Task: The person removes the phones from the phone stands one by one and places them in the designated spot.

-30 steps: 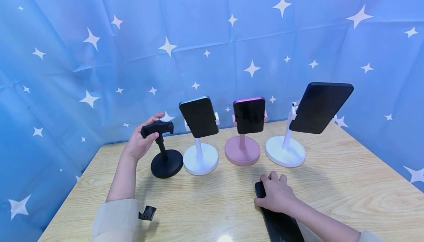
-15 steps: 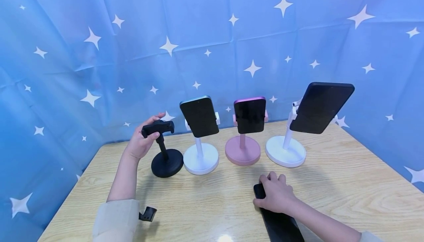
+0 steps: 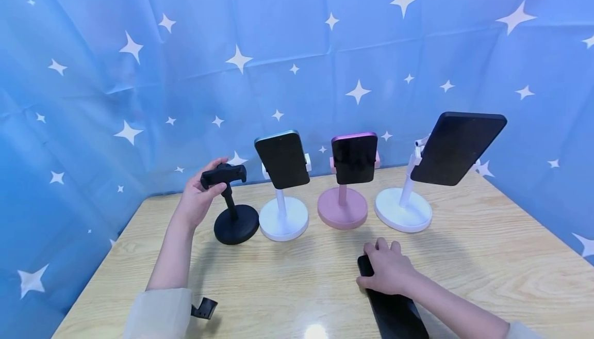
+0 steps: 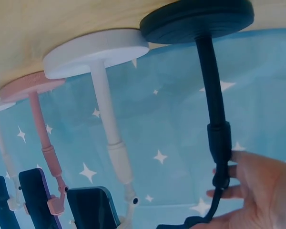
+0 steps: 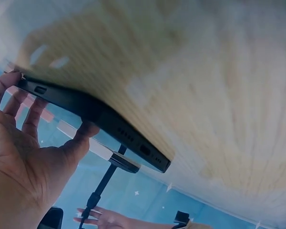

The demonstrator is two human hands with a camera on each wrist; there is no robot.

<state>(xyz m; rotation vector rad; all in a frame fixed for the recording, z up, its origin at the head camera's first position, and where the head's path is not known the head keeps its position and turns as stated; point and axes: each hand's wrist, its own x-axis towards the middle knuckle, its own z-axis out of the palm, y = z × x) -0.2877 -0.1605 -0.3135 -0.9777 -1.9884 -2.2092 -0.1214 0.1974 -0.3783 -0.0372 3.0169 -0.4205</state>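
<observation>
At the left of the table, my left hand (image 3: 197, 194) holds the clamp head of a black phone stand (image 3: 235, 225). Its thumb is in front of the clamp and the fingers reach behind; the clamp carries no phone. In the left wrist view, the fingers (image 4: 236, 183) are bent around the joint below the stem. My right hand (image 3: 389, 269) grips a flat black phone (image 3: 394, 313) that lies near the front of the table. In the right wrist view, thumb and fingers sit along the edge of that phone (image 5: 95, 107), which shows holes and a port.
Right of the black stand are a white stand (image 3: 284, 220) with a phone (image 3: 283, 161), a pink stand (image 3: 342, 209) with a phone (image 3: 355, 158), and another white stand (image 3: 402, 210) with a larger tablet (image 3: 458, 148). A starry blue cloth (image 3: 297, 34) hangs behind the table (image 3: 278, 287).
The head view has shifted slightly, moving the stands a little up and right in the picture. Both hands keep their hold on the stand and the phone.
</observation>
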